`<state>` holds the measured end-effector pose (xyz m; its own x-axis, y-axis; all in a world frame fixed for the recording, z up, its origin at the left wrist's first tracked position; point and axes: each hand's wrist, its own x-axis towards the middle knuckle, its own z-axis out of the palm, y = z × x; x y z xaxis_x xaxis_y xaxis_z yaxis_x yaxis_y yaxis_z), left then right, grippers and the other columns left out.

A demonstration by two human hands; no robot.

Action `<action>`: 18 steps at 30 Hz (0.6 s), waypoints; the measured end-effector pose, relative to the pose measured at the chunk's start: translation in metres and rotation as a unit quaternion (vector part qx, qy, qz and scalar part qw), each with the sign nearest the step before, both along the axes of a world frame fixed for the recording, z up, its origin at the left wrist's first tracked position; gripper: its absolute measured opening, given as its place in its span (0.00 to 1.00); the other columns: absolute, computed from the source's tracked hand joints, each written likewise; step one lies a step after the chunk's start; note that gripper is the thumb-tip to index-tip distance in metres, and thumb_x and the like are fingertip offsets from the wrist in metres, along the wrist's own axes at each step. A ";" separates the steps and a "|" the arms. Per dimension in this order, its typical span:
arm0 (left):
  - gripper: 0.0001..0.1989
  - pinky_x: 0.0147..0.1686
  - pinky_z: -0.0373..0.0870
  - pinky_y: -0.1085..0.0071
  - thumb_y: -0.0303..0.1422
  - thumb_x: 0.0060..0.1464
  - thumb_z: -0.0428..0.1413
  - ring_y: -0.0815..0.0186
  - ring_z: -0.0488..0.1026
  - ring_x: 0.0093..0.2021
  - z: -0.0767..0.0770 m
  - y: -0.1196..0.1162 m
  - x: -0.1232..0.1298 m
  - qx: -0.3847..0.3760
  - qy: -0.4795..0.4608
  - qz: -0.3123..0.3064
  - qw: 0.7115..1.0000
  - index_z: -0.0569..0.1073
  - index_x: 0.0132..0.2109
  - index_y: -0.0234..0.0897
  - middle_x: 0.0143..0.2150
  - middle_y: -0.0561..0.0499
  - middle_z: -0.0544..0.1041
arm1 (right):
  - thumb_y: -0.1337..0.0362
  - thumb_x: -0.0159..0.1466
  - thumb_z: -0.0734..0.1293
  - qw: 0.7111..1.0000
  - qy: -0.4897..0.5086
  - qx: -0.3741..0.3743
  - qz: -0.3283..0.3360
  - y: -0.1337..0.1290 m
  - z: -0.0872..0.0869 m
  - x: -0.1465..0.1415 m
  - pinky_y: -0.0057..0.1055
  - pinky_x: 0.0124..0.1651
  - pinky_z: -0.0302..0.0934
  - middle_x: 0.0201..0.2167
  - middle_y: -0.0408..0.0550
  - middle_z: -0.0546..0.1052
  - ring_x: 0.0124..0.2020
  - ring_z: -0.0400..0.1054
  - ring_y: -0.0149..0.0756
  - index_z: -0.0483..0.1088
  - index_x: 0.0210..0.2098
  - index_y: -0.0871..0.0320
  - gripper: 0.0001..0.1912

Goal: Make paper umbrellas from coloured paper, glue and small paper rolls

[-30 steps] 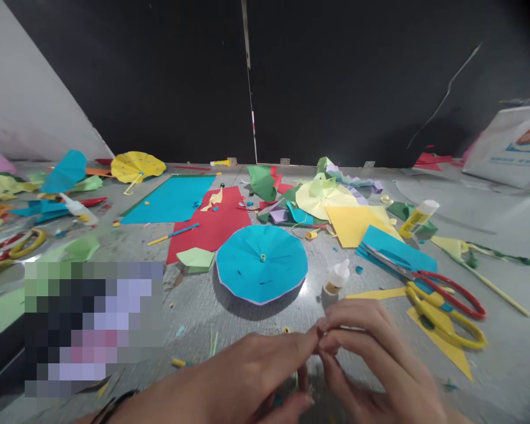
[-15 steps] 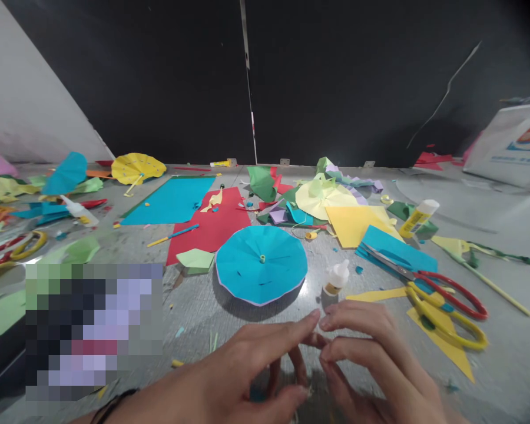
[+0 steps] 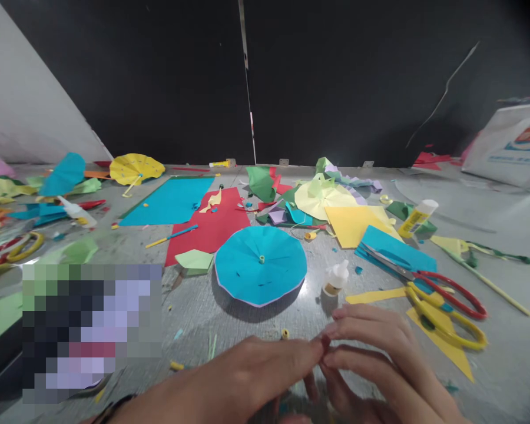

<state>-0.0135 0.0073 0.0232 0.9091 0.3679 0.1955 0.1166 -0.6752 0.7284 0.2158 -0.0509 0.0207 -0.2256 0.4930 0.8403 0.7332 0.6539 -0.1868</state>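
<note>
– What fills the foreground?
– At lower centre, the left hand [image 3: 242, 380] and right hand [image 3: 380, 353] meet at narrowly gathered fingers; whether these hold anything cannot be told. They mask part of the grey, scrap-littered table [image 3: 512, 368].
– What lies just beyond?
– A small yellow roll [image 3: 285, 334], near the left hand; scissors [image 3: 410, 275], at right; a white glue bottle [image 3: 334, 281], upright, beyond the right hand; and a blue paper disc [image 3: 267, 275], at centre.
– And farther?
– A red sheet [image 3: 221, 225], partly behind the disc, and a blue sheet [image 3: 168, 203], left of centre. A dark wall [image 3: 168, 76] closes the upper frame.
</note>
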 end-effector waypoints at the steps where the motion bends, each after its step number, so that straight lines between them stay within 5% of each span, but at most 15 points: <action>1: 0.21 0.56 0.73 0.69 0.33 0.68 0.57 0.63 0.78 0.49 0.001 0.000 0.001 0.011 0.009 -0.001 1.000 0.64 0.65 0.45 0.53 0.49 0.79 | 0.76 0.64 0.69 1.000 0.003 -0.002 -0.001 0.000 0.000 -0.001 0.33 0.44 0.78 0.37 0.46 0.83 0.41 0.81 0.39 0.75 0.38 0.56 0.08; 8: 0.04 0.42 0.72 0.72 0.31 0.71 0.49 0.64 0.75 0.41 0.002 0.000 0.008 0.092 -0.001 -0.003 0.996 0.65 0.51 0.39 0.42 0.49 0.78 | 0.77 0.61 0.68 1.000 0.008 -0.021 0.012 -0.001 -0.002 -0.003 0.32 0.48 0.77 0.39 0.47 0.82 0.43 0.79 0.38 0.74 0.39 0.57 0.11; 18: 0.08 0.39 0.71 0.72 0.25 0.67 0.52 0.65 0.75 0.39 0.009 0.004 0.010 0.120 -0.018 -0.016 0.992 0.66 0.52 0.38 0.43 0.50 0.79 | 0.78 0.63 0.67 0.998 -0.010 -0.037 0.043 -0.001 -0.010 -0.001 0.27 0.59 0.70 0.44 0.47 0.80 0.51 0.74 0.33 0.73 0.41 0.60 0.10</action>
<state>-0.0038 0.0117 0.0318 0.9104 0.2783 0.3063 0.0699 -0.8329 0.5490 0.2152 -0.0518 0.0107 -0.2859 0.5315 0.7974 0.6794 0.6993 -0.2225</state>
